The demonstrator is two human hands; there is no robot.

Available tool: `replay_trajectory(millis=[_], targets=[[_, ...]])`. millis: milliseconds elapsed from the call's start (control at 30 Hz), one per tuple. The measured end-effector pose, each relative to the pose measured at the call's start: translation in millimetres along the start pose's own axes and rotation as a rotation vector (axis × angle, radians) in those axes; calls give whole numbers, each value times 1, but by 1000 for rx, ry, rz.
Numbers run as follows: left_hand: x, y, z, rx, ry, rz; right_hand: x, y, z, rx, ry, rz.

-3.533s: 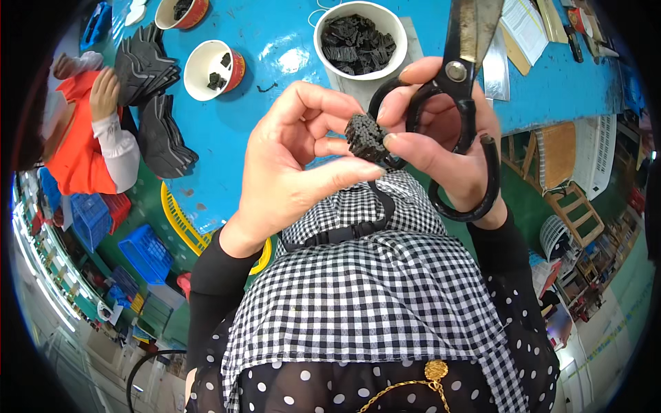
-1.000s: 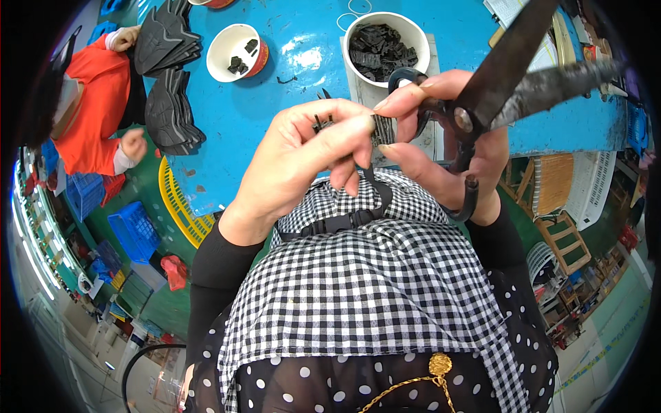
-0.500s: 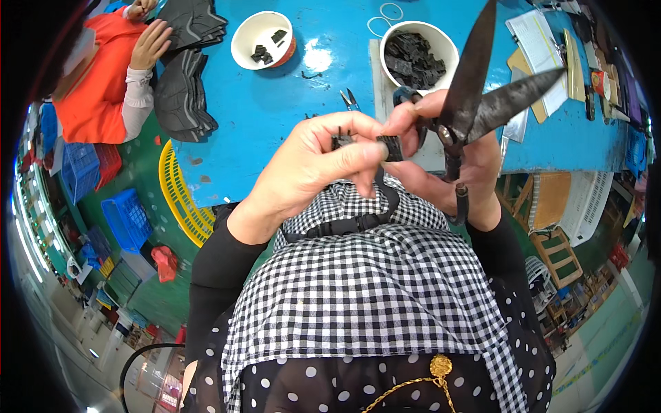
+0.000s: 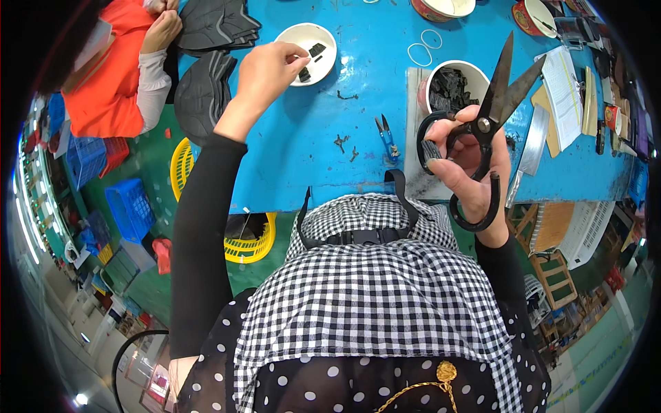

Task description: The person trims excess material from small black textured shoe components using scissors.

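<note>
My left hand (image 4: 265, 77) reaches over a white bowl (image 4: 322, 69), its fingertips pinched together. Whether a small piece is between them is hidden. Several small black pieces (image 4: 317, 49) lie in that bowl. Black-handled scissors (image 4: 484, 125) are in my right hand (image 4: 460, 182), blades spread and pointing up and away. Between that hand's thumb and finger is a small black ribbed piece (image 4: 432, 150). Just beyond, a second white bowl (image 4: 476, 76) holds a heap of black pieces (image 4: 451, 88). Blue-handled snips (image 4: 387, 138) lie on the table to the left of my right hand.
Black scraps (image 4: 341, 143) lie on the blue table (image 4: 296, 162). Stacks of dark, grey-edged shaped pieces (image 4: 203, 96) sit at the left, beside another person's hands (image 4: 163, 31). Thin rings (image 4: 420, 55), more tubs (image 4: 444, 8) and papers (image 4: 564, 103) are farther off. A yellow basket (image 4: 241, 251) stands below the table edge.
My hands were together above my lap. The left has moved away to the far-left bowl. My right hand still has the scissors and a black piece. The view has shifted.
</note>
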State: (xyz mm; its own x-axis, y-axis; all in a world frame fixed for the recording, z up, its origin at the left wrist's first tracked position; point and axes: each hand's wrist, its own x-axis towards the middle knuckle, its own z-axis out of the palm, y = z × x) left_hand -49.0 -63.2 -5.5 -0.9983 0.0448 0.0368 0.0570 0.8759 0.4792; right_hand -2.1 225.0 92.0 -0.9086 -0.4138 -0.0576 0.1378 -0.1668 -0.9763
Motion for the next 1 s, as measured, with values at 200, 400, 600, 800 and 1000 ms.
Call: replay_trajectory(millis=[200,400,600,800,1000], targets=[[32,-24,50,433,-196,37,5,0,-1,-18,52,43],[33,-26,51,293,-137,-2,4,5,-8,-45,91,130],[24,-24,32,75,-85,-26,6,9,-5,-39,90,180],[6,-4,-6,-786,-192,-360,9,8,-4,24,65,171],[-21,75,-66,-1199,-403,-307,21,1,3,97,69,91]])
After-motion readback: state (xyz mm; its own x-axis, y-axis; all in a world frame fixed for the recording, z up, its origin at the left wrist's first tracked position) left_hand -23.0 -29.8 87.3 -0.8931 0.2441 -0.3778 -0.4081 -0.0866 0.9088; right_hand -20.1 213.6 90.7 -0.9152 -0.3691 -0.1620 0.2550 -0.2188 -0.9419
